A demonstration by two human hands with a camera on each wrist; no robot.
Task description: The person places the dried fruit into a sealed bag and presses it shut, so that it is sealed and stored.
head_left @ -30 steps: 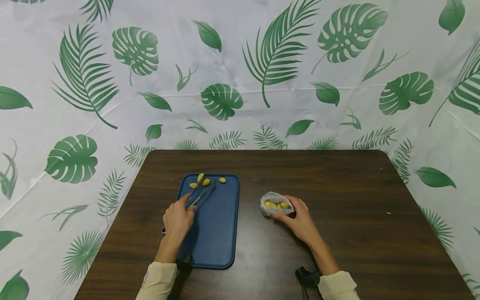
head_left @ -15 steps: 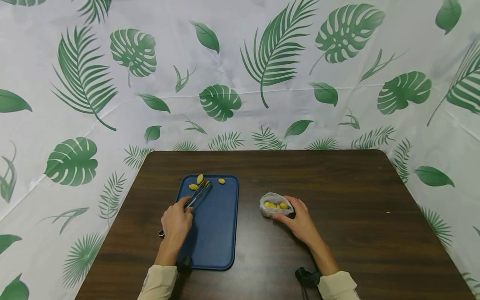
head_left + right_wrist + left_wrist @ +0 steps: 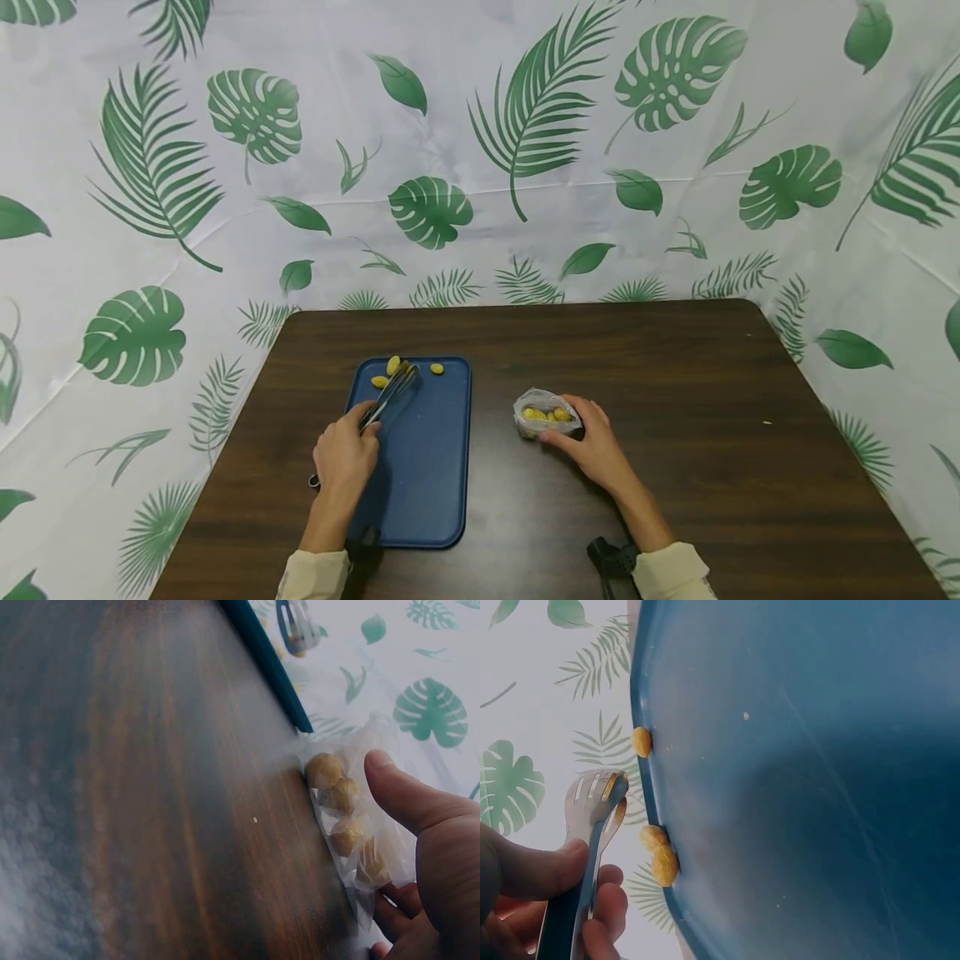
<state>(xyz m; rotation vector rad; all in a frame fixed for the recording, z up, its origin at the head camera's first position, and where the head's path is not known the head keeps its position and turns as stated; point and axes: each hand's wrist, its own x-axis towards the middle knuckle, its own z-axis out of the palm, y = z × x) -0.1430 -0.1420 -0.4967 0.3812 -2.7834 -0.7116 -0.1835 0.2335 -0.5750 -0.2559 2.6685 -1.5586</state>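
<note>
In the head view my left hand (image 3: 347, 454) grips metal tongs (image 3: 392, 393) over the far part of a blue tray (image 3: 420, 492). The tongs' slotted tips are squeezed together, and a small yellow piece (image 3: 620, 782) shows between them in the left wrist view. Three other yellow oval pieces (image 3: 393, 364) lie at the tray's far end. To the right, my right hand (image 3: 600, 450) holds the rim of a clear plastic bag (image 3: 528, 429), thumb on the near side. Several yellow round pieces (image 3: 325, 771) sit in the bag, whose mouth gapes upward.
Tray and bag stand on a dark wood table (image 3: 675, 400), with a strip of bare tabletop between them. A tiny pale crumb (image 3: 767, 422) lies at the right. Behind the table hangs a white leaf-print cloth (image 3: 450, 100).
The tongs' arms were spread around a yellow piece and have come together on it. My right hand keeps its hold on the bag. The head view has shifted slightly.
</note>
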